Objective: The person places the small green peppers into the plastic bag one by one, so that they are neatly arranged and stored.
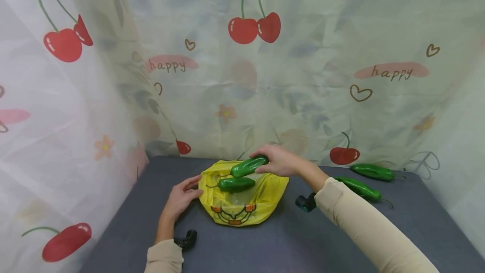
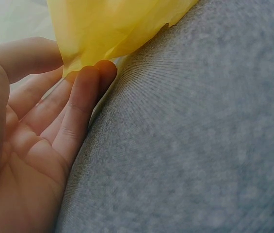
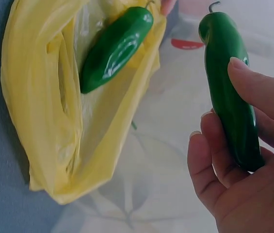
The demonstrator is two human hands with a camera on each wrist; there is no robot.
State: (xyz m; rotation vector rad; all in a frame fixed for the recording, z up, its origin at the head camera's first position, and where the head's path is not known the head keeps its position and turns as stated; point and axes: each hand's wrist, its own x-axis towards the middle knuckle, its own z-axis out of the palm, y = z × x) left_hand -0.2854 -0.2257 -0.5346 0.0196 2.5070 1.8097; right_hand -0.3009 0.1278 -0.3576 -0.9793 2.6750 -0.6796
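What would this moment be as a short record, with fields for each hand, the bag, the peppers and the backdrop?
left hand: holds the edge of the yellow bag
right hand: grips the held pepper between thumb and fingers
bag state: open, on the grey table
in bag: one green pepper
on table: far pepper and near pepper, both right of the bag
backdrop: printed with cherries, hearts and "happy"

The left wrist view's top edge cuts off the yellow bag point(image 2: 112, 24) (most of it).
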